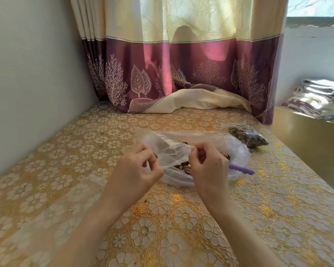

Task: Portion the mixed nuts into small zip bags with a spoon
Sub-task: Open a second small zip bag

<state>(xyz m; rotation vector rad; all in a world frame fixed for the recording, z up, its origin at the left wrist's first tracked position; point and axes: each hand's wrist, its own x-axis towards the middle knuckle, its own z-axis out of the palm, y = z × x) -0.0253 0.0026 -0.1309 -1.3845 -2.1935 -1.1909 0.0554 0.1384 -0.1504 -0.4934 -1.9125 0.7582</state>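
A small clear zip bag (171, 154) is held up between both hands over the table. My left hand (137, 167) pinches its left edge and my right hand (206, 163) pinches its right edge near the top. Some mixed nuts (182, 168) show through the bag's lower part. Behind and under it lies a large clear plastic bag (237, 149) with more nuts inside. A purple spoon handle (242, 169) sticks out to the right from behind my right hand. A filled zip bag of nuts (248, 136) lies at the back right.
The table (75, 170) wears a gold flower-patterned cover. A purple and cream curtain (181, 74) hangs at the back, its hem resting on the table. A wall runs along the left. Folded cloths (318, 98) sit on a ledge at the right.
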